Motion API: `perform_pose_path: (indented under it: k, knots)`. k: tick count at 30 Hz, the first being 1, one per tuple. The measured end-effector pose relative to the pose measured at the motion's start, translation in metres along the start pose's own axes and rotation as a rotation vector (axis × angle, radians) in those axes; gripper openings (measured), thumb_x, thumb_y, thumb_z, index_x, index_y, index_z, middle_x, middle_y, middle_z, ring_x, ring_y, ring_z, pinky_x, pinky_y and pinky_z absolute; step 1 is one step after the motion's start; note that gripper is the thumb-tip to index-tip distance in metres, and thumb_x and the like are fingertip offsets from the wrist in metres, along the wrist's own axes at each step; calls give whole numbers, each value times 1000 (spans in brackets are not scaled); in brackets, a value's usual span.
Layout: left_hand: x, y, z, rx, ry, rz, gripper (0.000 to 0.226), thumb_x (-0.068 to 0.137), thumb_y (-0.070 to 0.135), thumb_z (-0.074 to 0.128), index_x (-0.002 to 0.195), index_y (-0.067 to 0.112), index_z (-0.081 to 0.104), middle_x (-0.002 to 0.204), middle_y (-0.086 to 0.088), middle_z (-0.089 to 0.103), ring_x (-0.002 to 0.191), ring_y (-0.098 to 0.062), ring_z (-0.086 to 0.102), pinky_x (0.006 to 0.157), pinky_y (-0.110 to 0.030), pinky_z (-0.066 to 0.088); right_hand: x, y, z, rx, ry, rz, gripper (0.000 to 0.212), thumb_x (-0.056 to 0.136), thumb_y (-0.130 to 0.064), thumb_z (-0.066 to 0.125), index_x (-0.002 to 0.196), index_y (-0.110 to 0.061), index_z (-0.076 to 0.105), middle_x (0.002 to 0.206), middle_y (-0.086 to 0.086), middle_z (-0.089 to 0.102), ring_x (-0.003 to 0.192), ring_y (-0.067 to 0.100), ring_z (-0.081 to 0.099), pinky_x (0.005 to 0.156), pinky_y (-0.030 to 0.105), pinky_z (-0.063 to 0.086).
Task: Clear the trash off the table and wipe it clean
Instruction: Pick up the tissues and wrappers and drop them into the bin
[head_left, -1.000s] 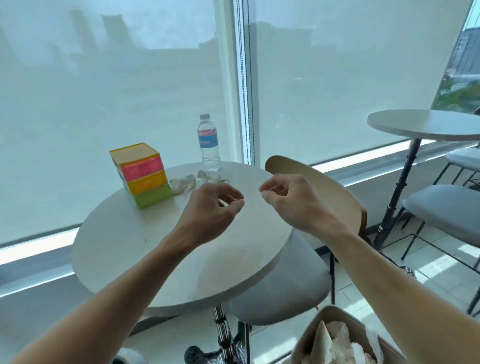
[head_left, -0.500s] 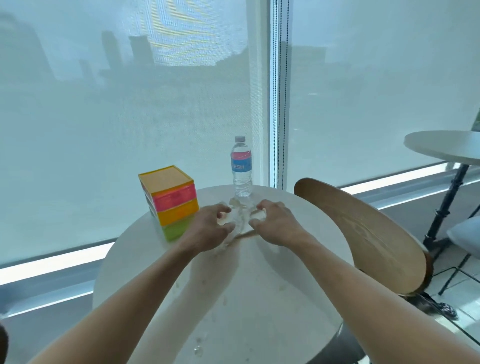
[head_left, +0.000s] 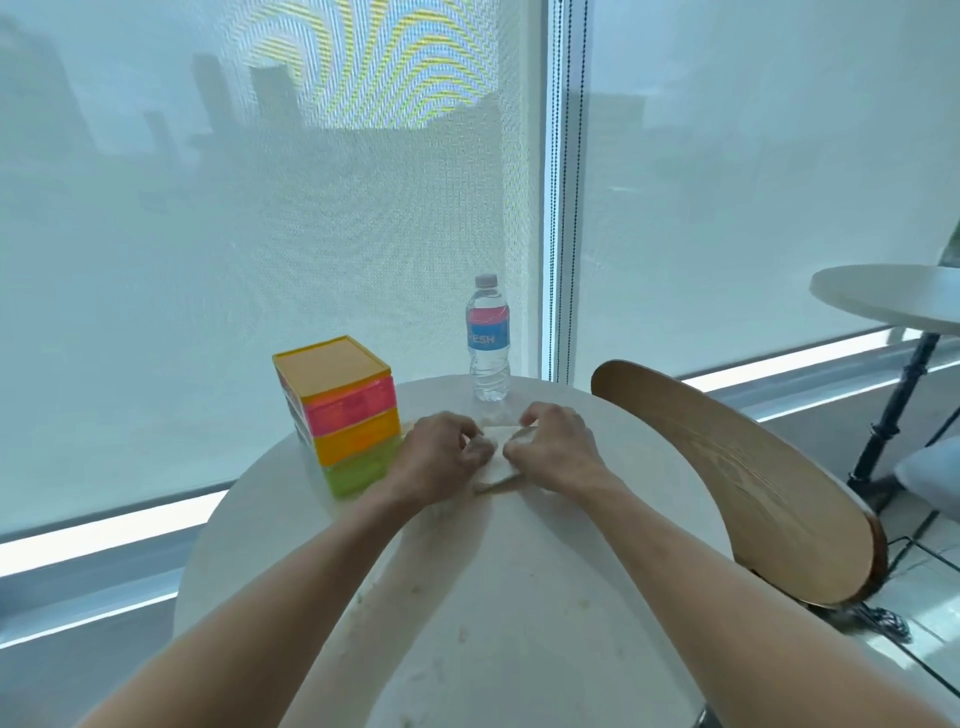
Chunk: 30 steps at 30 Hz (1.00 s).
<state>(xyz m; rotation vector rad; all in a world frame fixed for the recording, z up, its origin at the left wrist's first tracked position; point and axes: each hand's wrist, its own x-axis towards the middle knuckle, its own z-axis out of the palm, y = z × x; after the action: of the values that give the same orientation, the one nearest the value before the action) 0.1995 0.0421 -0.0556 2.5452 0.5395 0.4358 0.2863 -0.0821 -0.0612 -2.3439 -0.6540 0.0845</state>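
Both hands, raised and empty a second ago, have now come down at the far side of the round surface (head_left: 545, 597), left hand (head_left: 441, 457) and right hand (head_left: 550, 447) clamped on crumpled trash (head_left: 496, 457) beside the bottle (head_left: 488, 343), so clearing has begun.

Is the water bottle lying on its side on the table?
No, the water bottle stands upright, cap up, at the far edge of the table.
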Motion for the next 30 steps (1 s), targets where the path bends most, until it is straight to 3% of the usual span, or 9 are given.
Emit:
perform_pose_path:
  k: [7,11,14,19,21,30]
  knots:
    - [-8,11,-4,-267,162,13,24,90,42,64,90,19,72,87,1,67,78,-16,62,70,-35,51,-13,7,-18,48,87,-4,43,80,-27,68,122,-15,64,123,9,61,111,25,57,88,29,43]
    - [-21,28,-13,-422,226,12,21,91,41,63,86,22,71,84,2,71,63,-13,61,57,-27,44,-30,14,-36,79,105,-4,40,81,-24,64,120,-16,64,123,8,61,111,25,57,85,26,41]
    - [-37,46,-22,-539,232,23,19,93,35,63,92,17,70,83,1,74,61,-5,65,54,-19,45,-46,21,-52,98,123,-15,41,81,-26,65,122,-17,64,125,7,59,113,24,57,84,25,38]
    - [-63,77,-29,-673,253,49,22,94,30,63,88,9,67,87,-4,74,81,-20,69,70,-35,54,-78,38,-78,137,129,-12,42,80,-33,67,121,-24,63,123,6,60,109,23,58,82,27,41]
    - [-77,90,-29,-726,253,57,23,94,26,63,86,5,66,84,-4,75,79,-17,70,74,-32,54,-92,46,-87,133,131,-7,42,80,-36,68,121,-26,63,122,5,60,108,23,59,82,28,42]
    - [-130,141,-14,-863,157,105,19,92,25,65,82,8,65,76,-2,74,65,-12,66,60,-22,49,-162,106,-128,196,128,22,38,81,-35,71,117,-28,64,105,-6,63,101,14,58,80,31,46]
